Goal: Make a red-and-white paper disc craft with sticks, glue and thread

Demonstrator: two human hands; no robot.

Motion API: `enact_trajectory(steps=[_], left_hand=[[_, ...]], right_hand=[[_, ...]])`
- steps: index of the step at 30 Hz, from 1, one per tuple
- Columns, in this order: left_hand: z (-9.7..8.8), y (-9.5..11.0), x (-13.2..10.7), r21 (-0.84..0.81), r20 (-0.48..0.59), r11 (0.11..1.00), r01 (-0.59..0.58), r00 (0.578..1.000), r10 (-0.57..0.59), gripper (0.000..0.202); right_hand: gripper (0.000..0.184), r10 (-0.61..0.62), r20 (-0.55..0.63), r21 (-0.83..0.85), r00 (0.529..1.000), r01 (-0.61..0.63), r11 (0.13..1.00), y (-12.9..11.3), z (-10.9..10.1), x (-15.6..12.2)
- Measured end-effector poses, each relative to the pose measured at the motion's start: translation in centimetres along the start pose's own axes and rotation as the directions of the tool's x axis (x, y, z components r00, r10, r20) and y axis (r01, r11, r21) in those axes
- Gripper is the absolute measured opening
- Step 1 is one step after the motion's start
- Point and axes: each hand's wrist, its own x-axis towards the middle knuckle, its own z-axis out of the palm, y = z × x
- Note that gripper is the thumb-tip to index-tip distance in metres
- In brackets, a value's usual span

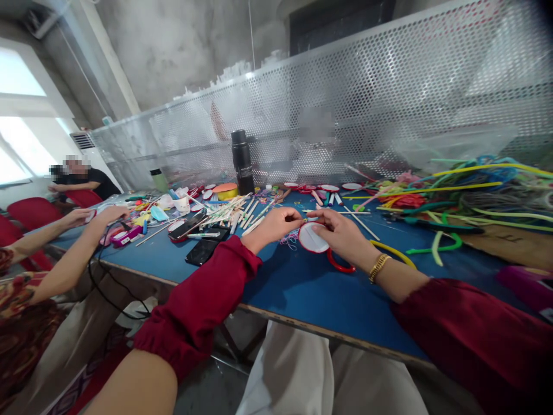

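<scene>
My left hand (pixel 276 223) is closed in a pinch just above the blue table (pixel 302 294), its fingertips meeting those of my right hand (pixel 341 230). My right hand is closed on a white round disc with a red rim (pixel 311 239), held against the tabletop. What the left fingers pinch is too small to make out. A red ring (pixel 341 264) lies under my right wrist, and a yellow curved strip (pixel 395 252) lies beside it. Both my sleeves are dark red.
Wooden sticks (pixel 233 210), two phones (pixel 203 245), a black flask (pixel 242 161) and small cups litter the table's middle. Coloured tubes and wires (pixel 466 196) pile up at the right. A perforated metal screen (pixel 345 109) backs the table. Another person's arms (pixel 73 242) work at the left.
</scene>
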Motion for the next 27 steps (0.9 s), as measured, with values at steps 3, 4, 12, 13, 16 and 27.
enact_trajectory(steps=[3,4,12,13,16,27], left_hand=[[0.0,0.2,-0.1,0.031,0.055,0.999,-0.025,0.998,0.023,0.028],[0.0,0.3,-0.1,0.032,0.062,0.999,-0.019,0.998,0.016,0.028],[0.1,0.8,0.0,0.009,0.06,0.999,0.032,0.998,-0.032,0.007],[0.1,0.9,0.0,0.009,0.06,0.999,0.032,0.998,-0.032,0.007],[0.1,1.1,0.1,-0.02,0.065,0.999,0.036,0.997,-0.035,0.006],[0.7,1.2,-0.2,-0.575,0.105,0.807,0.137,0.99,-0.094,0.028]], right_hand=[[0.036,-0.004,0.024,0.005,1.0,0.004,1.0,-0.1,0.0,0.0],[0.036,-0.004,0.027,-0.001,1.0,0.004,1.0,-0.1,0.0,0.0],[0.025,0.025,-0.035,-0.038,0.999,-0.027,0.999,0.0,-0.3,0.3],[0.024,0.025,-0.041,-0.053,0.999,-0.027,0.998,0.0,-0.3,0.4],[0.022,0.039,-0.04,-0.086,0.998,-0.043,0.995,0.0,-0.4,0.4],[0.017,0.147,-0.068,0.211,0.987,-0.13,0.969,-0.6,0.7,0.4]])
